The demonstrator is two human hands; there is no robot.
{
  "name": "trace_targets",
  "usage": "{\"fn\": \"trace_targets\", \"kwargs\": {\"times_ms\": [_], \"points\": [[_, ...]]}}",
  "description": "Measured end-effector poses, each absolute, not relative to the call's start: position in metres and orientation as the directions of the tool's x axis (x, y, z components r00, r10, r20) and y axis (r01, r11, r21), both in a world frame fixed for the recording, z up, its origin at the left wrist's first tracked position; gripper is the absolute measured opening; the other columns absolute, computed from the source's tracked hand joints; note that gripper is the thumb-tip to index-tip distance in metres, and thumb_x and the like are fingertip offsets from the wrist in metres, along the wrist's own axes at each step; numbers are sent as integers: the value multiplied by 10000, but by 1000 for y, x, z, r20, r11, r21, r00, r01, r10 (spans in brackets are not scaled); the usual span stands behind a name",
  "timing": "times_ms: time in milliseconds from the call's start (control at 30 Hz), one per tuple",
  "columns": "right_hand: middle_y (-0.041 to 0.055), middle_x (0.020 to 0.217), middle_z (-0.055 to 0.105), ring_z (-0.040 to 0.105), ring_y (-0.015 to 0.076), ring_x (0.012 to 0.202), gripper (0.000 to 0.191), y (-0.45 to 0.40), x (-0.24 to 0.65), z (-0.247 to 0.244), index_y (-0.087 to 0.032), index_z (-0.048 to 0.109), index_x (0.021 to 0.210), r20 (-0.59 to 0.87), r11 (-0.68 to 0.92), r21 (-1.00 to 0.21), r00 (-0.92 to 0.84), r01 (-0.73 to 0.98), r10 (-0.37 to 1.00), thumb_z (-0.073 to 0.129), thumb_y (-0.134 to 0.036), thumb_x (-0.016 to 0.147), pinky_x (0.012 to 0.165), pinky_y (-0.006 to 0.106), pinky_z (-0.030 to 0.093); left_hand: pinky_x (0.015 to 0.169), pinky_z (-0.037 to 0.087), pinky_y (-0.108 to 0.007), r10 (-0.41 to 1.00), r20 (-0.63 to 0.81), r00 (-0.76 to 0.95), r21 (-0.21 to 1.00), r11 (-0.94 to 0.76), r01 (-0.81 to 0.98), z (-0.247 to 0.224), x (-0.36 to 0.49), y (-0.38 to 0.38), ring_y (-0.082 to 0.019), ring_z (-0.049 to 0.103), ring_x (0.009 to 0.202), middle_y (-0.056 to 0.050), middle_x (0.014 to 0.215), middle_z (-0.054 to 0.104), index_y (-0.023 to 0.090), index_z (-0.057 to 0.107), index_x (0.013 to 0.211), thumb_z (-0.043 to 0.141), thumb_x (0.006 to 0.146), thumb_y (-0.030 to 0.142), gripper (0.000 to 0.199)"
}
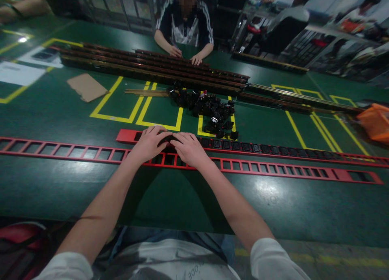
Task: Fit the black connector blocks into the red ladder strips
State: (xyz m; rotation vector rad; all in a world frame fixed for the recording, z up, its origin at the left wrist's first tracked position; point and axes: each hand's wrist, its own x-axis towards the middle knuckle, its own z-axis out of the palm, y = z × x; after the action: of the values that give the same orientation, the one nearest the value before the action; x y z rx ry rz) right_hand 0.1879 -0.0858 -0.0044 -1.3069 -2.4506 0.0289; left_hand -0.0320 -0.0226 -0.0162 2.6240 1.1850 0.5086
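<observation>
Left hand (152,142), right hand (189,148) at far red rail (125,135) (can't tell either grip); uneven push could skew it.

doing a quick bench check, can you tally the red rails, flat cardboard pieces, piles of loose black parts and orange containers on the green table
Red rails: 2 (near one, far one)
Flat cardboard piece: 1
Pile of loose black parts: 1
Orange container: 1
Total: 5

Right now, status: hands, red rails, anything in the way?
Left hand, right hand close together at far red rail. Black sockets seated rightward. Loose black parts heaped beyond, seemingly not blocking.
</observation>
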Motion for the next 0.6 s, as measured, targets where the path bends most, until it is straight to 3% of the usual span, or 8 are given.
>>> {"fn": "trace_targets", "kwargs": {"times_ms": [167,300,500,600], "points": [[138,1400,684,573,295,1307,289,-85,189,-7,-156,738,1210,358,503,-236,-407,831,840,492,-170,1057,1098,478,452,1056,469,-544,755,249,606,351,-654,671,-17,-34,-21,-351,541,1270,-143,1347,626,207,685,1316,595,976,294,362],[122,1385,696,577,288,1293,279,-85,189,-6,-176,742,1204,313,482,-249,-401,840,861,504,-180,1059,1105,481,446,1033,482,-530,757,302,579,361,-653,666,-18,-35,-20,-340,562,1232,-144,1276,641,193,706,1254,539,1012,329,324],[106,1613,528,484,287,1437,430,-88,187,-3,-215,604,1469,262,543,-144,-497,827,827,471,-148,1065,1190,515,389,1009,488,-512,747,360,559,326,-662,675,-25,-38,-16,-322,578,1156,-116,1164,659,217,744,1198,536,1000,318,305],[104,1646,491,441,293,1488,468,-88,187,-4,-226,571,1505,230,548,-117,-515,828,826,473,-133,1057,1226,548,356,998,492,-501,744,352,568,344,-668,660,-28,-41,-13,-314,590,1142,-111,1151,664,219,747,1205,534,999,325,315]]}}
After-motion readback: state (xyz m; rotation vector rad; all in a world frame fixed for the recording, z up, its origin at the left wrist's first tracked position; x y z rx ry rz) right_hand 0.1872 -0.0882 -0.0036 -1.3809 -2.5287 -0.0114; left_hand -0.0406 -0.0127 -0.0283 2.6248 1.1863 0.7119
